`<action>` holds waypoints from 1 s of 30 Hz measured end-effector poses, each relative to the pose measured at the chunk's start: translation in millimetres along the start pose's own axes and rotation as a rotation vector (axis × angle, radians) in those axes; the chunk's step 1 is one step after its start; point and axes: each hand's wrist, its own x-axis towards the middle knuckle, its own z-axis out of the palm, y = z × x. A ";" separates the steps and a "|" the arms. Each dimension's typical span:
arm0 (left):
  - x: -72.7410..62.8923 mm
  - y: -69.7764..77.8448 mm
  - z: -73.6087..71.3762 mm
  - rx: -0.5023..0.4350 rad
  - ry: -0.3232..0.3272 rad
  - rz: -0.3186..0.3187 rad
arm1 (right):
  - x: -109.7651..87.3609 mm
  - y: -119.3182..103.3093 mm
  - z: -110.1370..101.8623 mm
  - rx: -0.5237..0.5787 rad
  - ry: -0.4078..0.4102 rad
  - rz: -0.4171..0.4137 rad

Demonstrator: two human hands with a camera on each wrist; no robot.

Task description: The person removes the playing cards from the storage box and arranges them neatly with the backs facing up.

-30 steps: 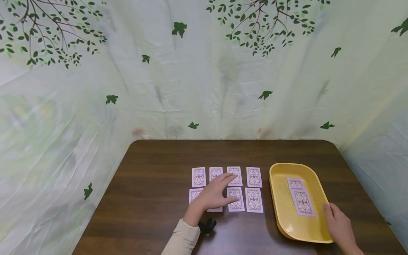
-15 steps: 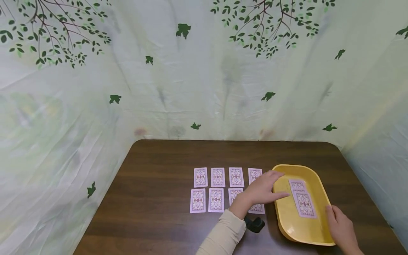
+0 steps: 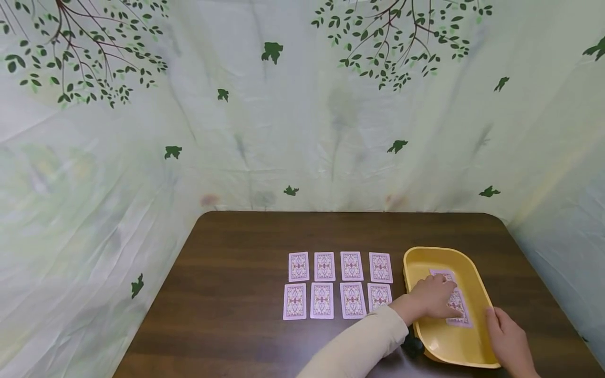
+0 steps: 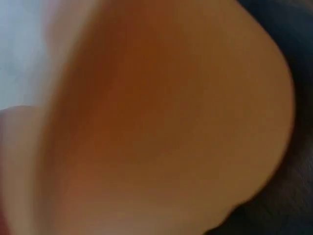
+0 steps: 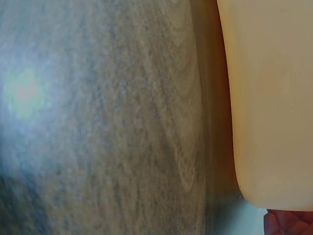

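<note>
Bent over the tray, my left hand [image 3: 434, 296] has its spread thumb and fingers on the patterned playing cards [image 3: 461, 304], partly covering them. These cards lie face down, overlapping, inside a yellow plastic tray [image 3: 439, 344]. My right hand [image 3: 511, 338] grips the tray's right rim with the thumb on top. In the right wrist view the tray's pale side [image 5: 274, 107] fills the right, with part of a hand [image 5: 288, 223] below it. The left wrist view is mostly blurred skin close up, so the fingertips are hidden there.
Left of the tray, more face-down playing cards [image 3: 352, 266] lie in two rows on the dark wooden table [image 3: 227, 294]. The left forearm crosses in front of the lower row's right end. A leaf-printed cloth [image 3: 331, 131] hangs behind the table.
My left hand has moved right, from above the rows of cards, across the tray's left rim and down onto the cards inside. The right hand keeps its hold on the rim.
</note>
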 end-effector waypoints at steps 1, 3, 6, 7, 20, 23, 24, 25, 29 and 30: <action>1.2 2.8 2.5 0.027 -0.009 -0.008 | -0.2 0.2 0.2 0.000 0.005 0.000; 3.6 6.7 7.1 0.082 -0.022 -0.015 | -0.5 0.4 0.6 -0.001 0.011 0.001; 5.6 9.2 11.6 0.127 -0.049 -0.014 | -1.0 0.4 1.0 0.003 0.016 -0.001; 5.9 9.5 12.5 0.134 -0.060 -0.014 | -1.0 0.5 1.2 0.000 0.024 -0.014; -0.8 10.5 16.8 0.254 -0.144 0.024 | -0.3 -2.7 4.4 -0.002 0.045 -0.010; 0.2 11.4 18.8 0.281 -0.143 0.046 | -0.6 -2.6 4.4 -0.002 0.047 -0.004; 1.0 11.5 19.5 0.289 -0.138 0.056 | -0.8 -2.5 4.3 -0.002 0.051 -0.007; 1.8 11.6 20.0 0.298 -0.129 0.069 | -1.0 -2.4 4.3 -0.001 0.053 -0.010; 3.8 11.8 20.7 0.281 -0.096 0.104 | -1.8 -1.5 4.0 -0.005 0.064 -0.031; 3.5 11.8 20.6 0.270 -0.094 0.098 | -1.8 -1.5 3.9 -0.005 0.063 -0.031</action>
